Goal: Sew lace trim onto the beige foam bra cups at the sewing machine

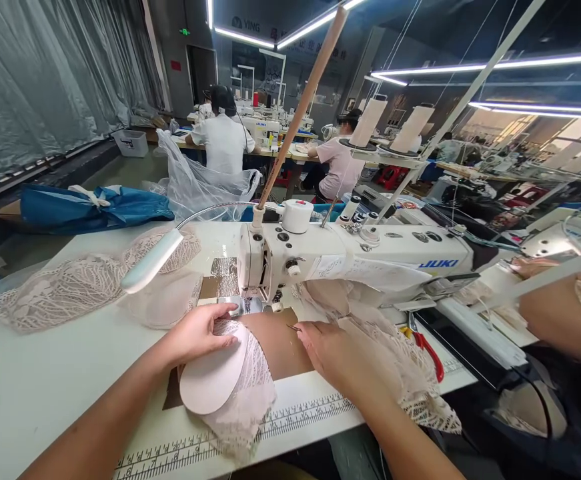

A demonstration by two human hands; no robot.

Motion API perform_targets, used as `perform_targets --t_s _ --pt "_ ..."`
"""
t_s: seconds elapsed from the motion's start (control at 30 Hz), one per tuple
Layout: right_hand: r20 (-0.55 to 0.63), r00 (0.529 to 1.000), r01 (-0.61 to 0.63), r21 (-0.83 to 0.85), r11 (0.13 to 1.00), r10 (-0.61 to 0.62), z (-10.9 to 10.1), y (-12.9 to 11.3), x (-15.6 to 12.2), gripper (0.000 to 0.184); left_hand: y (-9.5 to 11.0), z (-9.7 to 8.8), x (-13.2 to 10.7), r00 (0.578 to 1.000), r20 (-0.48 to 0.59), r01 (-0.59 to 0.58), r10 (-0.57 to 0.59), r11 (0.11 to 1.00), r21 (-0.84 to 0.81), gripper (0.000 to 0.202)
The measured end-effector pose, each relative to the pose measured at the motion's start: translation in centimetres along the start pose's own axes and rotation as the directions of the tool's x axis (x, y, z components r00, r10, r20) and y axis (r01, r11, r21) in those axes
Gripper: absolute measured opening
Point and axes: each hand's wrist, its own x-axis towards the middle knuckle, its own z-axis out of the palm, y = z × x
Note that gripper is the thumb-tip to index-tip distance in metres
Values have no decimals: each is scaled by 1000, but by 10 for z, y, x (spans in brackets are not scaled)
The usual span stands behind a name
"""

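A white foam bra cup (211, 380) with a pale lace piece (256, 380) along its right side lies at the sewing machine (295, 257), its upper edge close to the presser foot area. My left hand (201, 333) grips the cup's upper left edge, thumb on top of the foam and fingers near the needle area. To the right, my right hand (323, 347) is closed in a pinch around a thin metal tool (296, 327). Only the tool's tip shows, so I cannot tell its kind. Brown sheeting (277, 343) covers the machine bed between my hands.
Lace cups (70, 290) lie left on the white table (30, 393). More lace pieces (380, 353) and red-handled scissors (427, 353) are to the right. A lamp (153, 260) hangs over the left side. A ruler strip (300, 420) runs along the front edge. A co-worker's arm (565, 313) is at far right.
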Motion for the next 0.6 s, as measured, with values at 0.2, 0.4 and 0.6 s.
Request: perform_targets --t_s 0.2,0.4,0.6 --pt "-39 995 100 517 850 -93 18 -18 10 37 -7 11 -6 989 144 75 -24 929 -361 32" --pt "28 994 54 726 686 -108 20 -32 28 40 -9 12 -13 966 259 136 21 807 -574 34" --pt "99 988 -18 843 538 -122 17 -36 32 34 -7 13 -15 962 268 134 51 768 -626 32"
